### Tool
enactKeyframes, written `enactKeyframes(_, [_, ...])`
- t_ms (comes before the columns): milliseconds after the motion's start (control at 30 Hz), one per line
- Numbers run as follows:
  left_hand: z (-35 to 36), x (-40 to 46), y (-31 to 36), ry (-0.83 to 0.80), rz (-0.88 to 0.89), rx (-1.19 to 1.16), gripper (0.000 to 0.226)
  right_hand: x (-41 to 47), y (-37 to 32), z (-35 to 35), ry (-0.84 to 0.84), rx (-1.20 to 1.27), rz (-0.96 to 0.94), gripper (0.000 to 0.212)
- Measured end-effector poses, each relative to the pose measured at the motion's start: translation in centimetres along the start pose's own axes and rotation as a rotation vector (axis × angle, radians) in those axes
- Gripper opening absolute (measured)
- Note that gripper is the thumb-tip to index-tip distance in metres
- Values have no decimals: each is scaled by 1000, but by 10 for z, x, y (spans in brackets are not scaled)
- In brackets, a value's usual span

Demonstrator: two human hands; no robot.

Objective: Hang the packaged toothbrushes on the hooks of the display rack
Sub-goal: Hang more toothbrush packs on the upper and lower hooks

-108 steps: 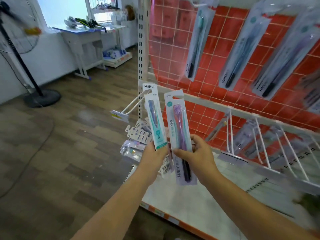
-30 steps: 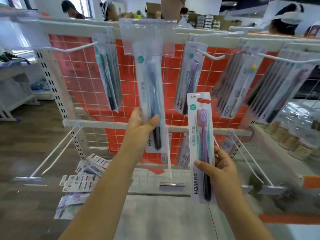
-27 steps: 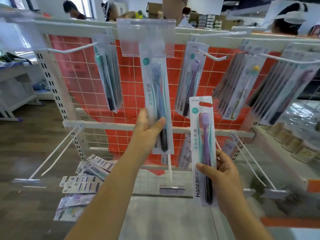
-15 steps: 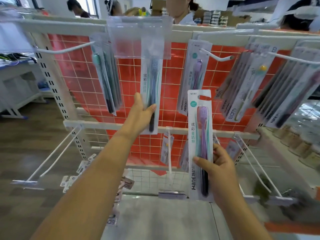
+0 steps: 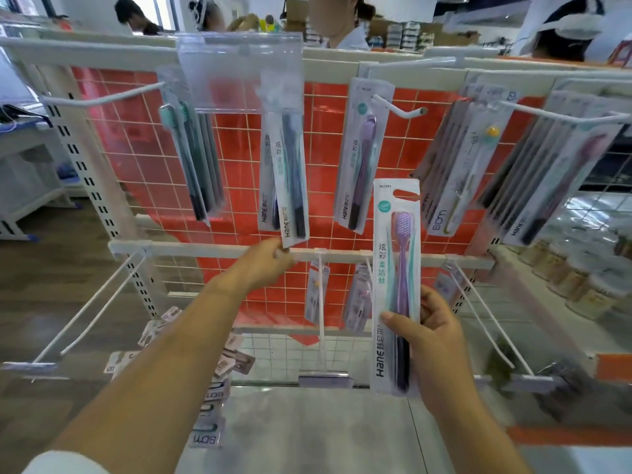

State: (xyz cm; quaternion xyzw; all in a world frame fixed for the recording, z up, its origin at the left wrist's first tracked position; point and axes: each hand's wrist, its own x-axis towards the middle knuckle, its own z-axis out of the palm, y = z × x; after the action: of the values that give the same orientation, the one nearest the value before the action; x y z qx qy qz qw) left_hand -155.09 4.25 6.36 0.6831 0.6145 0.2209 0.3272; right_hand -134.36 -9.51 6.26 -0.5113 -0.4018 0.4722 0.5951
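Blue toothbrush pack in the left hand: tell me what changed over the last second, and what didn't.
The blue toothbrush pack went up onto the top hook behind the clear tag and now hangs there. The left hand slid down from gripping its middle to just pinching its bottom corner. Unchanged: the right hand holds the purple toothbrush pack upright, not yet hung.

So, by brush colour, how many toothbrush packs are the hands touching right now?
Purple toothbrush pack: 1, held in the right hand
Dark toothbrush pack: 1, hanging on the rack, left hand at its bottom corner
Total: 2
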Motion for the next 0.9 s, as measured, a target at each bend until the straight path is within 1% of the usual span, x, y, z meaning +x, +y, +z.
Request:
enactKeyframes(67, [9, -6, -14, -77, -35, 237, 30, -2, 1, -2, 11, 4, -7, 37])
enactKeyframes(133, [11, -14, -17, -95, -35, 406, 29, -2, 2, -3, 23, -7, -11, 37])
enactKeyframes(233, [8, -24, -6, 7, 63, 621, 28, -2, 4, -2, 22, -26, -33, 38])
enactKeyframes(300, [6, -30, 5, 71, 126, 703, 28, 0, 2, 1, 6, -45, -55, 38])
enactKeyframes(500, [7, -45, 21, 56, 139, 784, 35, 7, -13, 14, -41, -73, -138, 36])
enactKeyframes(667, [12, -49, 23, 0, 124, 764, 36, 8, -38, 29, -125, -122, -308, 29])
enactKeyframes(767, [12, -49, 23, -18, 114, 761, 35, 14, -45, 35, -140, -125, -395, 27])
enactKeyframes(800, [13, -48, 22, -20, 117, 752, 34, 17, -45, 36, -130, -129, -419, 26])
enactKeyframes(867, [14, -47, 20, -16, 131, 735, 34, 23, -42, 36, -53, -171, -474, 23])
enactKeyframes(900, [15, -46, 19, -15, 136, 731, 34, 26, -37, 36, 4, -189, -486, 29])
